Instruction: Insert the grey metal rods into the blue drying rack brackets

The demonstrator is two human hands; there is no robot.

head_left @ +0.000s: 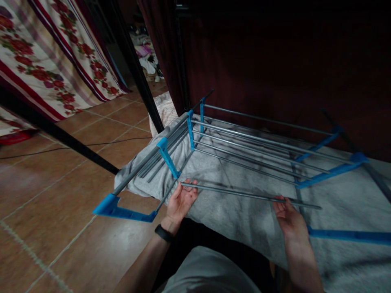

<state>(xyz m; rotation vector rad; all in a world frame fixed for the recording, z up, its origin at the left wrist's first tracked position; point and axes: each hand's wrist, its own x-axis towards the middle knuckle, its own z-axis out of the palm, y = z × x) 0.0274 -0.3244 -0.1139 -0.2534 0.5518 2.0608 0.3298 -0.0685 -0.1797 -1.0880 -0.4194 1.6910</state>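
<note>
A thin grey metal rod (232,191) lies across both my hands, low in front of my lap. My left hand (183,197) is closed around its left end, beside a blue plastic bracket (168,158). Farther along, my right hand (287,213) grips the rod with a short length sticking out past the fingers. Just beyond stands a partly assembled rack of grey tubes and blue brackets, with several metal rods (259,138) spanning it. Another blue bracket (125,211) sits at the near left corner, and a long blue bracket (348,235) is at the near right.
Under the rack spreads a grey blanket (220,171). More loose rods (171,148) lie on it at the left. Black poles (137,69) rise at the left, and a dark red panel (275,69) closes the back. Tiled floor (91,195) and a floral curtain (55,53) are at the left.
</note>
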